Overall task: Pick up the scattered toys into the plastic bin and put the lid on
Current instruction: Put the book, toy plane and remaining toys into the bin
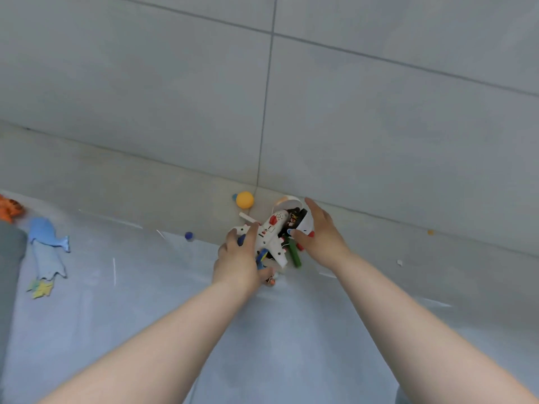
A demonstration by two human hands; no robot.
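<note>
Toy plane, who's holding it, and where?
The left hand grips the white toy plane by the wing on its side; the right hand grips the white bin.

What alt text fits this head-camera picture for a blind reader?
Two bare hands work at a white bin by a wall: the left hand grips a white toy plane, the right hand holds the bin. An orange ball lies beside it; blue fish toys lie far left.
</note>
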